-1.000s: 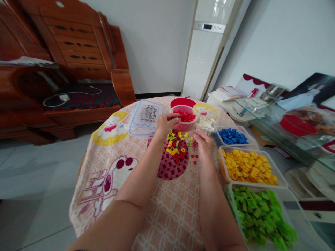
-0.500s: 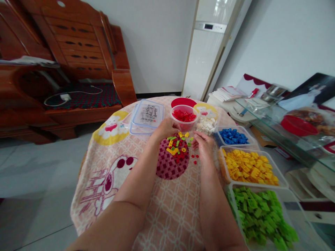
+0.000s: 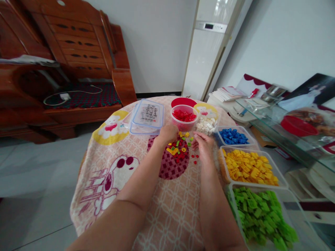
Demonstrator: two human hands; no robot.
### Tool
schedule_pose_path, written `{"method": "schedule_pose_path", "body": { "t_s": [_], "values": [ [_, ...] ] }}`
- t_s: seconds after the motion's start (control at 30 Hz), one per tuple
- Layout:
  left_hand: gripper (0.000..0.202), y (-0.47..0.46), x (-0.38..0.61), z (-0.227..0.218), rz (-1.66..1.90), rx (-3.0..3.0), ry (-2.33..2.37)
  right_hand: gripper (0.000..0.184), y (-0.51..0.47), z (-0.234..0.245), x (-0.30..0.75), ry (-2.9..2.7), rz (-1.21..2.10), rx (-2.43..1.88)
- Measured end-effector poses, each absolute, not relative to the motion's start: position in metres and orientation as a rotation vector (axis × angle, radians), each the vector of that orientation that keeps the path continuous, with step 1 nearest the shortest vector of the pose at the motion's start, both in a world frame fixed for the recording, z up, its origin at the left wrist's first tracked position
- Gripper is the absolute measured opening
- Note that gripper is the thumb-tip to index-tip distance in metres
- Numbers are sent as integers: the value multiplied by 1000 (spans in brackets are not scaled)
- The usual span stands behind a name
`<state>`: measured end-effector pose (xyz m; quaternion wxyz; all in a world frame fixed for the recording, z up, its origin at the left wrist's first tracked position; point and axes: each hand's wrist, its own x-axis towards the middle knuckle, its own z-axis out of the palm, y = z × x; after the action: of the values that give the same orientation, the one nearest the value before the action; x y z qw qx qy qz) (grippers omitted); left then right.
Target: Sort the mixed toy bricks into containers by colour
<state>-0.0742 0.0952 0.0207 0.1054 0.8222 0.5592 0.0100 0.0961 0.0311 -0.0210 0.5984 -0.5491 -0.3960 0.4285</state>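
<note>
A small pile of mixed red, yellow and green bricks (image 3: 177, 150) lies on the patterned cloth near the table's middle. My left hand (image 3: 167, 134) rests knuckles-up at the pile's far left edge, its fingers curled down and hidden from me. My right hand (image 3: 203, 144) lies at the pile's right side, fingers bent together next to a few loose red bricks (image 3: 194, 157). Just beyond my left hand stands a round tub of red bricks (image 3: 184, 117).
Along the right edge stand tubs of white (image 3: 207, 124), blue (image 3: 232, 136), yellow (image 3: 248, 166) and green bricks (image 3: 261, 212). A clear lid (image 3: 147, 116) and a red lid (image 3: 183, 102) lie at the back. A wooden bench (image 3: 65, 69) is left, a glass shelf (image 3: 288, 132) right.
My left hand has come back from the rim of the red-brick tub down to the mixed pile. My right hand has stayed where it was.
</note>
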Motion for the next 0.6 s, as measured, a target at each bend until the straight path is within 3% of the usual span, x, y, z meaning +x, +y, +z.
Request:
{"method": "schedule_pose_path", "body": {
  "t_s": [0.13,0.3,0.6],
  "values": [
    [32,87,-66,18,119,2455,1685,29,31,-21,96,-909,994,-1279],
    [17,91,-66,13,244,2374,1651,29,31,-21,97,-923,977,-1313],
    [12,108,-84,13,437,2134,1328,28,31,-21,96,-899,986,-1287]
  ]
}}
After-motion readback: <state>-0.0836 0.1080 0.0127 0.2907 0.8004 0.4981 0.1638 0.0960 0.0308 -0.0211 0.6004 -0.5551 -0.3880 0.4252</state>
